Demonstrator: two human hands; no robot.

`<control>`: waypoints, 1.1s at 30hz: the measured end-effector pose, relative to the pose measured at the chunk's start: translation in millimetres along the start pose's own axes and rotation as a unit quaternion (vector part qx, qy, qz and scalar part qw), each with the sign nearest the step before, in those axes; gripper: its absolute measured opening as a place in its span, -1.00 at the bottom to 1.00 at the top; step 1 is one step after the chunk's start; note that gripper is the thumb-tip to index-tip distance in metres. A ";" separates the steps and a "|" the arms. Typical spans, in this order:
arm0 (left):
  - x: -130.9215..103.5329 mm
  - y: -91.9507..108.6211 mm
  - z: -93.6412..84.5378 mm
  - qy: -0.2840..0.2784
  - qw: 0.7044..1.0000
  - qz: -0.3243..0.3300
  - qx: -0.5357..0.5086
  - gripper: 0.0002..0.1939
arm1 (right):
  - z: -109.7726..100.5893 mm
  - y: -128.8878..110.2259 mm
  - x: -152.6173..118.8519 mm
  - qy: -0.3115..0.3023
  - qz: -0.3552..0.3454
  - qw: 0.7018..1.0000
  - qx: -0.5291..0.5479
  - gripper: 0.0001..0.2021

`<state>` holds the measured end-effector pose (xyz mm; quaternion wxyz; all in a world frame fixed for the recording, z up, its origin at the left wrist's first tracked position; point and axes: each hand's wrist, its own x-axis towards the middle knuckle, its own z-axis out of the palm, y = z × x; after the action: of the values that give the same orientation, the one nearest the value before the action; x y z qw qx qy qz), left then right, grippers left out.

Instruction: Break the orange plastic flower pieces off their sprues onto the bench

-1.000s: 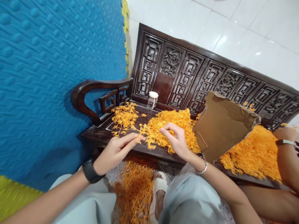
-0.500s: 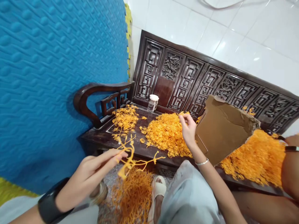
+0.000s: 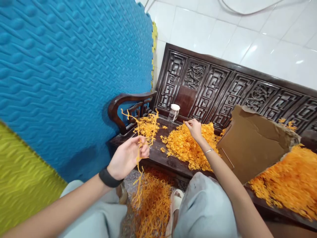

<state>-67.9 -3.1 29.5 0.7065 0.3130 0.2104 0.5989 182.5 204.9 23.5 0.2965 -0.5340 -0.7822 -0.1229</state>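
My left hand (image 3: 128, 153) is closed on an orange branching plastic sprue (image 3: 138, 159), its thin arms sticking up and hanging down past the fingers. Over the middle heap of small orange plastic pieces (image 3: 179, 142), my right hand (image 3: 194, 128) has thumb and fingers pinched together. A speck of orange shows at its fingertips, too small to make out. A smaller heap of orange pieces (image 3: 148, 125) lies behind my left hand, at the bench's armrest end. Below, between my feet, is a tangle of orange sprues (image 3: 153, 208) on the floor.
The dark carved wooden bench (image 3: 160, 162) bears the heaps and a clear jug with a white lid (image 3: 174, 112). A cardboard sheet (image 3: 255, 145) stands between the middle heap and another orange heap (image 3: 289, 181). Blue foam matting (image 3: 61, 76) lies at left.
The view has shifted, so the bench appears further right. My left hand has turned and raised the sprue more upright. My right hand stays over the middle heap. The other person's arm has left view.
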 end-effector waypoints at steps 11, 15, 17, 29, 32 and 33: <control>4.9 0.6 -9.1 -0.096 0.994 -0.057 -0.003 -0.74 | 27.4 15.2 3.7 -0.124 -0.017 0.988 -0.088 -0.63; 7.8 -7.5 -4.4 -0.159 0.979 -0.117 0.055 -0.86 | 29.9 19.2 0.2 -0.141 -0.018 0.984 -0.104 -0.53; 9.2 -16.6 -2.7 -0.187 0.966 -0.151 0.096 -0.93 | 29.8 20.0 1.7 -0.138 -0.013 0.984 -0.110 -0.45; 29.8 -58.5 -14.1 -0.312 0.731 -0.303 0.525 -0.26 | 44.0 -33.2 14.6 -0.167 -0.076 0.982 -0.051 -0.53; 32.9 -67.1 -19.0 -0.308 0.684 -0.324 0.577 -0.02 | 56.7 -54.1 17.5 -0.232 -0.110 0.967 -0.014 -0.69; 34.0 -70.0 -20.6 -0.311 0.669 -0.329 0.590 0.03 | 62.0 -61.0 18.1 -0.258 -0.120 0.959 0.001 -0.74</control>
<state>-25.1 27.9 -31.2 0.5503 0.7432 0.3768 -0.0535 101.9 225.9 -7.4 0.0678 -0.4495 -0.8906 -0.0146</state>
